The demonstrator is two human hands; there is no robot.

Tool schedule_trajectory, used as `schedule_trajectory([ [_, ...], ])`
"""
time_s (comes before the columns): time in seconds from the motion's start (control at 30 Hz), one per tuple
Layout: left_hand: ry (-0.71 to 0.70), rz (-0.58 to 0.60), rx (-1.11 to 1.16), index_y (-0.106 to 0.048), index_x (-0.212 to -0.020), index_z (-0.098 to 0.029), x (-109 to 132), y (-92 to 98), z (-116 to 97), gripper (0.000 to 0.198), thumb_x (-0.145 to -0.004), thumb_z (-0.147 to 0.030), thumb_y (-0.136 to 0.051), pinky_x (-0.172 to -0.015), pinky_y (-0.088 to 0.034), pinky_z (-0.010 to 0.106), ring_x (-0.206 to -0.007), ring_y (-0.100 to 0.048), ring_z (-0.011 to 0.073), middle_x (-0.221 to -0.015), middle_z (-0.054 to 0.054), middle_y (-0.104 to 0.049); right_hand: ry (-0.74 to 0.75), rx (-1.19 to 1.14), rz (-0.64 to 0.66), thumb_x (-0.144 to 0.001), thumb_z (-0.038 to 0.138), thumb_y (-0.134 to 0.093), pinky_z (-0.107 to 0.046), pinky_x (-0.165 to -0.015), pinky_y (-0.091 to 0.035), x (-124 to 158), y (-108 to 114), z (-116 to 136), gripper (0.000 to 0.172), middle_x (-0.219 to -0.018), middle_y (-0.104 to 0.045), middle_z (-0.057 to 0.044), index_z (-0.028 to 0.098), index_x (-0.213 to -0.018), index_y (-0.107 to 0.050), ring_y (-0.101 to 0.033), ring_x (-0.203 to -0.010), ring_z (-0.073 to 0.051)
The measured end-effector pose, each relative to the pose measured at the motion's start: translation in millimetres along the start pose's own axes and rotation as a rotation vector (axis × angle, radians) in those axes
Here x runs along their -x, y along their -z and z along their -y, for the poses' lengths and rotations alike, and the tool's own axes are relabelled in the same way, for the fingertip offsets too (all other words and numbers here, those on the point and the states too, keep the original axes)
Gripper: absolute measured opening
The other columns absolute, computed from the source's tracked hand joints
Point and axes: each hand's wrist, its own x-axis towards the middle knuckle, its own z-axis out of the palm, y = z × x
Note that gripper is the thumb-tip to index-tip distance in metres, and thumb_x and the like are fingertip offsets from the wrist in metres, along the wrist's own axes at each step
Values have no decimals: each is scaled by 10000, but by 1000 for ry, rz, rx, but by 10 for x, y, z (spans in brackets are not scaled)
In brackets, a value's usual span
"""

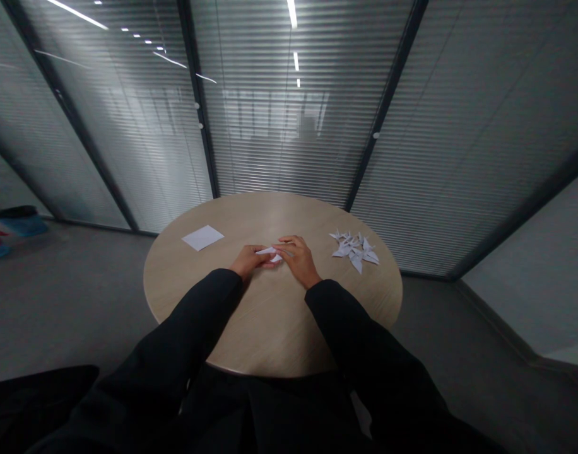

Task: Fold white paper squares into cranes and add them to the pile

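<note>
Over the middle of a round wooden table, both hands hold one small piece of folded white paper. My left hand pinches it from the left side. From the right, my right hand has its fingers closed over the paper's other end. Much of the paper is hidden by the fingers, so its full folded shape cannot be seen. White sheets of paper lie flat to the left of my hands. On the right lies a pile of several folded white paper cranes.
Glass partitions with blinds stand right behind the table. A blue bin with a dark rim is on the floor at far left. A dark chair edge shows at lower left, and a pale wall rises at right.
</note>
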Motion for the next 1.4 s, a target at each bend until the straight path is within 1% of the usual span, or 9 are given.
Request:
schedule_trajectory([
  [0.27, 13, 13, 1, -715, -746, -85, -19, -8, 26, 167, -634, -188, -785, -743, -561, 306, -707, -685, 183, -765, 93, -728, 31, 15, -14, -864, 191, -604, -360, -884, -471, -20, 13, 32, 138, -918, -658, -48, 237, -862, -734, -584, -933, -190],
  [0.47, 32, 48, 27, -707, -777, -64, 16, -40, -22, 100, -721, -147, -704, -785, -552, 290, -707, -689, 162, -773, 104, -729, 34, 41, -17, -864, 184, -597, -346, -831, -484, -19, 15, 35, 140, -862, -660, -45, 224, -861, -730, -593, -878, -192],
  [0.67, 13, 65, 4, -711, -809, -64, 39, -55, -50, 132, -738, -174, -707, -803, -553, 291, -721, -690, 159, -787, 99, -733, -38, 107, -27, -848, 160, -604, -322, -793, -479, -11, -5, 67, 135, -804, -646, -45, 204, -835, -731, -596, -819, -185],
  [0.77, 41, 57, 37, -712, -787, -62, 29, -62, -54, 104, -735, -152, -705, -773, -563, 283, -711, -690, 161, -764, 100, -731, -22, 94, -12, -843, 153, -606, -326, -803, -475, -16, 5, 63, 136, -812, -641, -50, 201, -849, -733, -592, -831, -190],
  [0.87, 78, 40, 101, -712, -775, -53, 23, -65, -69, 75, -751, -114, -673, -753, -565, 260, -706, -691, 155, -765, 116, -730, 8, 52, 31, -845, 149, -595, -335, -824, -473, -29, 26, 50, 164, -844, -639, -48, 226, -878, -736, -584, -867, -195],
  [1.0, 92, 15, 134, -711, -777, -41, 30, -43, -102, 79, -762, -88, -650, -755, -567, 248, -719, -695, 157, -799, 138, -730, 18, 4, 76, -859, 144, -559, -355, -861, -468, -42, 42, 47, 219, -887, -632, -45, 251, -925, -737, -572, -920, -198],
  [1.13, 93, 29, 151, -712, -805, -30, 39, -7, -119, 93, -765, -79, -644, -783, -566, 249, -771, -701, 171, -828, 151, -732, 13, -20, 105, -874, 148, -538, -345, -873, -469, -45, 47, 49, 233, -907, -634, -48, 246, -953, -734, -576, -936, -190],
  [1.3, 68, 91, 166, -719, -864, -36, 31, 32, -113, 180, -752, -177, -723, -811, -556, 249, -813, -696, 170, -869, 149, -734, 2, -70, 96, -888, 153, -513, -334, -880, -474, -43, 41, 23, 238, -925, -635, -50, 232, -949, -729, -590, -938, -177],
  [1.4, 46, 84, 143, -723, -836, -44, 12, 48, -98, 221, -723, -229, -765, -788, -554, 237, -781, -690, 157, -843, 132, -734, -10, -117, 95, -883, 173, -521, -335, -871, -479, -36, 26, 15, 219, -927, -635, -53, 219, -939, -728, -597, -928, -174],
])
